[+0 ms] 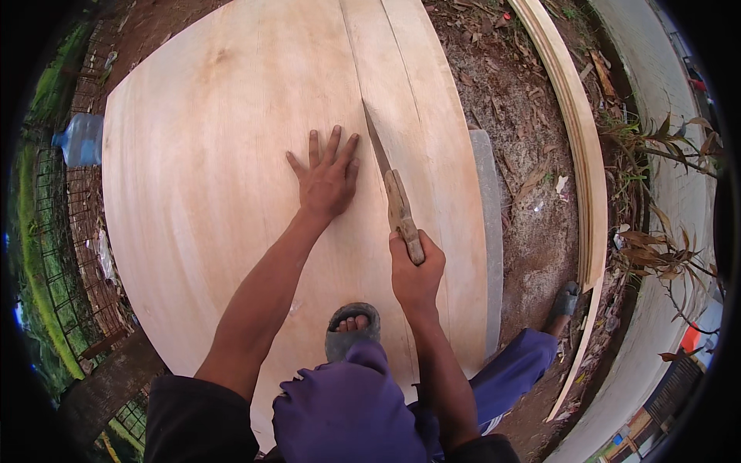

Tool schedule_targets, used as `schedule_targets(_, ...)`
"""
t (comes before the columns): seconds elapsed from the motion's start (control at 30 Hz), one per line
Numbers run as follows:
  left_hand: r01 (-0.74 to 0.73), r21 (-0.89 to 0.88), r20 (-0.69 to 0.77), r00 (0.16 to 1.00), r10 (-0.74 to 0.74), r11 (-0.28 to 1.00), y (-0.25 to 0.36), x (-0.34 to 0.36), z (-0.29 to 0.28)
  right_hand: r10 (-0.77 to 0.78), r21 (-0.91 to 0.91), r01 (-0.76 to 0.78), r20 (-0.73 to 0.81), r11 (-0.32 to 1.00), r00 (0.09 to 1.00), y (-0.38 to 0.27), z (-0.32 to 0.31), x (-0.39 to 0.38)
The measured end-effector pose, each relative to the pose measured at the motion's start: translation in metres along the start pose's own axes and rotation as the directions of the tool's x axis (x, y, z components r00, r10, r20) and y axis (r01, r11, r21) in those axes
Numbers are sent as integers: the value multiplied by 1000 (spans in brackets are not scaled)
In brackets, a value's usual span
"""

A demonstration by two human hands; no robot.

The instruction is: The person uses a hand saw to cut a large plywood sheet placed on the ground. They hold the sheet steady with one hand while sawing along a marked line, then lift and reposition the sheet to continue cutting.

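Observation:
A large pale plywood sheet (224,177) lies under both of my hands. My left hand (328,179) rests flat on it with the fingers spread, just left of a long dark line running toward the far edge. My right hand (417,270) is wrapped around the worn wooden handle of a hand saw (400,208). The saw's narrow blade points away from me, its far end meeting the dark line. A second thin line (401,58) runs to the right of the first. My sandalled foot (353,328) stands on the sheet.
Right of the sheet, a grey slab edge (488,231) shows beneath it. Long stacked wood strips (583,139) lie on leaf-strewn soil beside a pale wall (656,100) and a leafy plant (664,255). At left are a blue water jug (83,140) and a wire fence (73,255).

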State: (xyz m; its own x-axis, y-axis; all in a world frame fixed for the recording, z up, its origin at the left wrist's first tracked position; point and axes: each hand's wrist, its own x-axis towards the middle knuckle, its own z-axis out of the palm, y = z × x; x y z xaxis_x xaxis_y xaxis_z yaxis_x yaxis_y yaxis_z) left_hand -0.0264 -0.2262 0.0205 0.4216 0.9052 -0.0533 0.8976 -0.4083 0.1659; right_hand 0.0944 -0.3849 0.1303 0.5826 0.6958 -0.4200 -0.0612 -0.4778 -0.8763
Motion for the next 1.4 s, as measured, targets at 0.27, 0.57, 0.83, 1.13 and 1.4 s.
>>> schedule_targets(0.27, 24, 16, 5, 1000, -24, 1000, 6, 2, -3, -159, -74, 156, -31, 985, 987, -1, 28, 28)
schedule_targets(0.57, 71, 17, 54, 996, -72, 997, -1, 1, 2, -248, 36, 250, -53, 968, 967, -14, -19, -26)
schedule_targets(0.83, 9, 9, 4, 1000, -9, 1000, 7, 0, 4, -80, -18, 79, -36, 997, 996, 15, -79, -104)
schedule_targets(1.13, 9, -8, -36, 999, -9, 1000, 1, -2, 7, -127, -154, 125, -1, 980, 992, 28, -104, -161)
schedule_targets(1.4, 9, -8, -42, 999, -9, 1000, -2, -1, 7, -54, -345, 28, -67, 938, 996, 4, -121, -221)
